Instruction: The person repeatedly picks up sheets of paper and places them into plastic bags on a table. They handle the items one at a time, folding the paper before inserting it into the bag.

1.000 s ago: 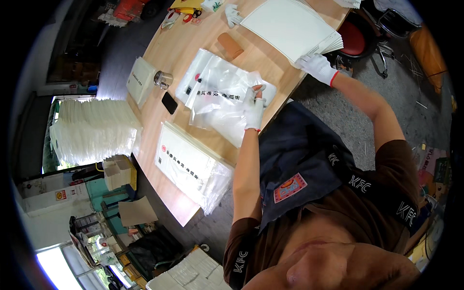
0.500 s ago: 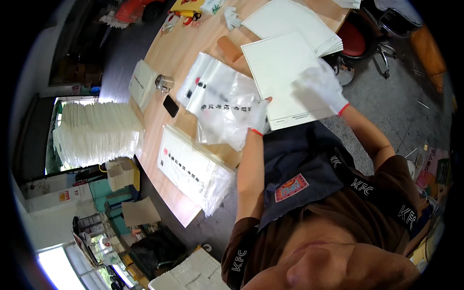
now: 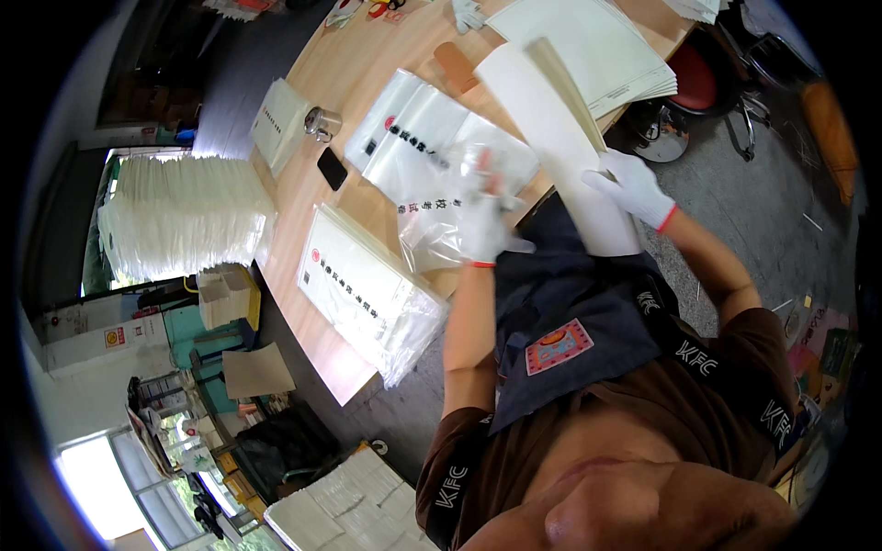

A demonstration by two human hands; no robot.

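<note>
My right hand (image 3: 634, 188), in a white glove with a red cuff, grips a white paper sheet (image 3: 560, 147) by its near right edge. The sheet is bowed over lengthwise and reaches back across the table edge. My left hand (image 3: 487, 220), gloved with bare fingertips, is blurred by motion over the clear plastic bags (image 3: 441, 147). Its fingers and thumb are spread; whether they touch the top bag I cannot tell. The bags, with dark print and a red mark, lie overlapping on the table. Left of my forearm sits a stack of filled bags (image 3: 358, 289).
More large white sheets (image 3: 597, 55) lie fanned at the back right. On the wooden table (image 3: 285, 312) are a phone (image 3: 332, 169), a metal cup (image 3: 322, 123), a brown roll (image 3: 455, 66) and a spare glove (image 3: 468, 15). A tall stack of bagged papers (image 3: 184, 220) stands beyond its left edge.
The sheet, flat before, has been bent over lengthwise by my right hand. My left hand has let go of its edge and moved left over the bags, fingers spreading.
</note>
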